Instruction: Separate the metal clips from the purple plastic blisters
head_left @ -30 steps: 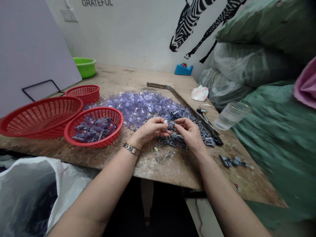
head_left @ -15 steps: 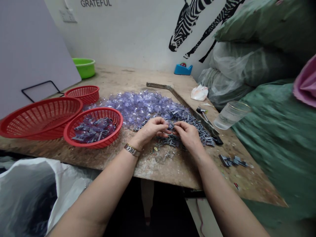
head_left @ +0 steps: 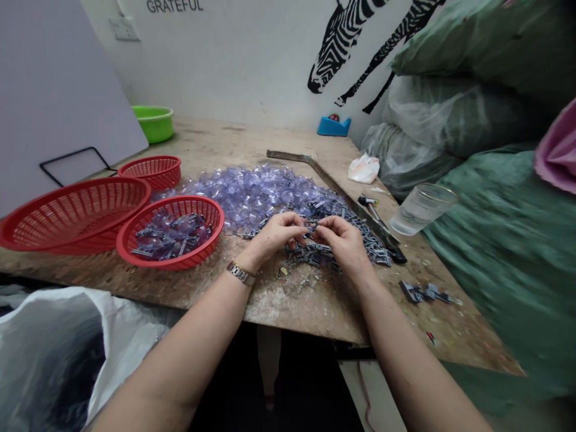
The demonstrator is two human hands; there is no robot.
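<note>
Red basket (head_left: pixel 210 241) of purple-and-grey pieces (head_left: pixel 171 235) — both hands (head_left: pixel 310 239) pinching a small part (head_left: pixel 311 229)

bare forearms, two-tone metal-link watch (head_left: pixel 241 273) on left wrist, bare fingers (head_left: pixel 294 230)

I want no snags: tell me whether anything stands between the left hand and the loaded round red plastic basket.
Nothing tall visibly stands between the left hand and the basket; only the low front edge of the translucent purple plastic heap, with some grey pieces, lies there.
</note>
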